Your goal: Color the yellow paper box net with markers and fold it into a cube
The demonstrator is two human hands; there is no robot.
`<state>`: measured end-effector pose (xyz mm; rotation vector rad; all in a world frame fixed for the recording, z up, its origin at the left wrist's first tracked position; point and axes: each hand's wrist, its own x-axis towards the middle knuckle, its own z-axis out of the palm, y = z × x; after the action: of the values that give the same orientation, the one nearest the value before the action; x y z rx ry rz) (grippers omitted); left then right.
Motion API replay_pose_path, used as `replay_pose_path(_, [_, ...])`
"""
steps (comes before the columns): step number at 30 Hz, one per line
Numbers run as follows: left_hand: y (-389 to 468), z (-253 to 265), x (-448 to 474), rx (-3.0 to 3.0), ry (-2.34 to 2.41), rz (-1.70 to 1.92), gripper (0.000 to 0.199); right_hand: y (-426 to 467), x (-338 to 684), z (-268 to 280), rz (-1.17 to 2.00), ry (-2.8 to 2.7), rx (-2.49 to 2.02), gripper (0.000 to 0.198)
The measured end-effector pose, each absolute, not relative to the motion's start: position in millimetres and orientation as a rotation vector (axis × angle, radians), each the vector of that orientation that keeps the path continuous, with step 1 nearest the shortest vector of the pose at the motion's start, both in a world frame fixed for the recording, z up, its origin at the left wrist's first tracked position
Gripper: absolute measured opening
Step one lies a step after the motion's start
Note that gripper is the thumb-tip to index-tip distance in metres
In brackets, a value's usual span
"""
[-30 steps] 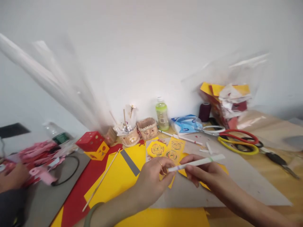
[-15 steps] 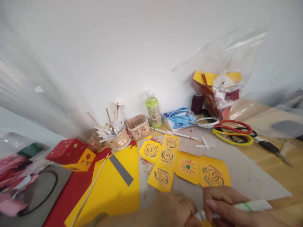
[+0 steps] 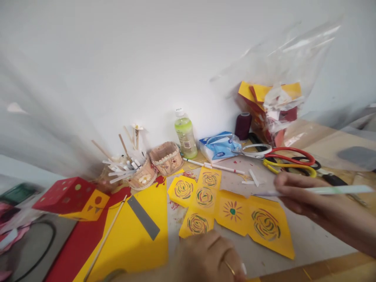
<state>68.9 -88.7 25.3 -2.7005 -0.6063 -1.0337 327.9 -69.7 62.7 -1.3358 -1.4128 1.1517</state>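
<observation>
Lettering first: anything legible around the yellow paper cutout (image 3: 222,203)?

Nothing I can spell out. Behind it, the blue-and-white tissue packet (image 3: 219,145) carries a logo too small to read, and the green-topped plastic bottle (image 3: 186,135) shows a barcode and blurred print.

And the count on the cutout itself?

Six drawings: five rose-like swirls, plus one sunburst with a green centre (image 3: 233,211). It lies flat on the grey board (image 3: 323,235).

Where are the hands?

The right grip (image 3: 299,192) pinches one white pen (image 3: 340,190) with a green band, its tip at the far edge of the cutout's right-hand part; whether it touches, I can't tell. The left grip (image 3: 208,254) is blurred and curled at the near edge; I can't tell whether it holds anything.

Other numbers?

Just behind the cutout, two slim markers (image 3: 229,169) and two white slips (image 3: 253,177). Further behind, one dark purple thread spool (image 3: 243,126). Behind and left, two lace-trimmed bark pots (image 3: 167,166). Left, one grey strip (image 3: 143,218) and one wooden stick (image 3: 106,237) on a yellow sheet (image 3: 132,243).
</observation>
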Motion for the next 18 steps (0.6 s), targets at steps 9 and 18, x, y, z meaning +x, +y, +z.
replay_pose_path(9, [-89, -10, 89, -2.299, -0.723, -0.931, 0.014, -12, 269, 53, 1.314, -1.67, -1.161, 0.028])
replay_pose_path(18, [-86, -22, 98, -2.139, -0.749, -1.034, 0.018, 9, 251, 24, 1.305, -1.727, -1.072, 0.026])
